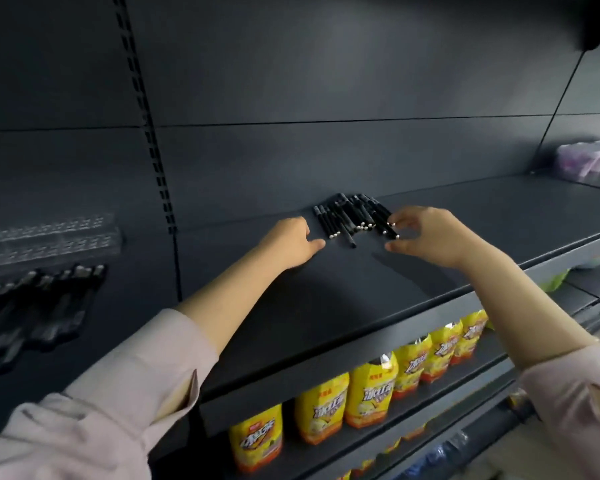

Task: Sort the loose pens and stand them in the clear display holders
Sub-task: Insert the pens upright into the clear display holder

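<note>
Pens [350,216] on shelf [326,306] between left hand [291,242] and right hand [430,237].

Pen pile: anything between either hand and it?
Nothing visible. The left hand lies on the shelf just left of the pen pile; the right hand is curled over its right edge.

Dark grey back panels [326,81] with a slotted upright [146,116] rise behind a matte shelf [326,306]. Yellow bottles [371,393] line the lower shelf [430,410]. Far right sit blurred, perhaps purple packs [586,161].
</note>
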Demonstrator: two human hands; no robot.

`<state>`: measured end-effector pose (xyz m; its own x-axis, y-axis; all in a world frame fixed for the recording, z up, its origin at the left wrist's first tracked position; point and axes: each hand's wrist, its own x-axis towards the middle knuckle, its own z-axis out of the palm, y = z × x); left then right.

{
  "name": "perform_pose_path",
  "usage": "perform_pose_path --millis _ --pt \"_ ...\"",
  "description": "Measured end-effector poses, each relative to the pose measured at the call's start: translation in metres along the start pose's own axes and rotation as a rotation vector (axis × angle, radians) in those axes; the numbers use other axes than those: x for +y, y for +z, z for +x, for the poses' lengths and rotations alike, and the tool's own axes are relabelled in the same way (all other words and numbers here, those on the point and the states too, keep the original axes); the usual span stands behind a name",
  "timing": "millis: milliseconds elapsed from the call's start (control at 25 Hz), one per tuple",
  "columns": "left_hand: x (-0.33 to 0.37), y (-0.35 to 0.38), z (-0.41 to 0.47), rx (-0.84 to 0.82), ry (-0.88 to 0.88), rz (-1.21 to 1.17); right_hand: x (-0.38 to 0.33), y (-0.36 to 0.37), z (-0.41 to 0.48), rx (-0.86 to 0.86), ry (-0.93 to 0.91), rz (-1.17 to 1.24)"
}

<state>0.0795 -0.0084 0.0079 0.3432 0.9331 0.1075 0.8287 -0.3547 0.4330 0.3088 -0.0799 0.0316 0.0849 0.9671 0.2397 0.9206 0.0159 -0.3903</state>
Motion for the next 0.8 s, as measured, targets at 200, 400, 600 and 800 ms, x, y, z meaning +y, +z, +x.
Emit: perform_pose_path --millis 200,400,600,800 --pt "0.022 0.030 0.053 -0.098 -0.022 -0.022 0.059 0.006 0.075 -0.119 -0.105 0.024" --pt "0.029 0.050 0.072 -0.155 -0.106 0.060 0.103 0.022 0.147 -0.466 -0.287 -0.034" --pt "0.032 0.061 0.091 -0.003 -0.233 -0.066 0.116 0.040 0.195 -0.500 -0.479 -0.028" --pt "0.036 0.064 0.109 0.048 -0.374 -0.228 0.123 0.052 0.217 -0.497 -0.582 0.021"
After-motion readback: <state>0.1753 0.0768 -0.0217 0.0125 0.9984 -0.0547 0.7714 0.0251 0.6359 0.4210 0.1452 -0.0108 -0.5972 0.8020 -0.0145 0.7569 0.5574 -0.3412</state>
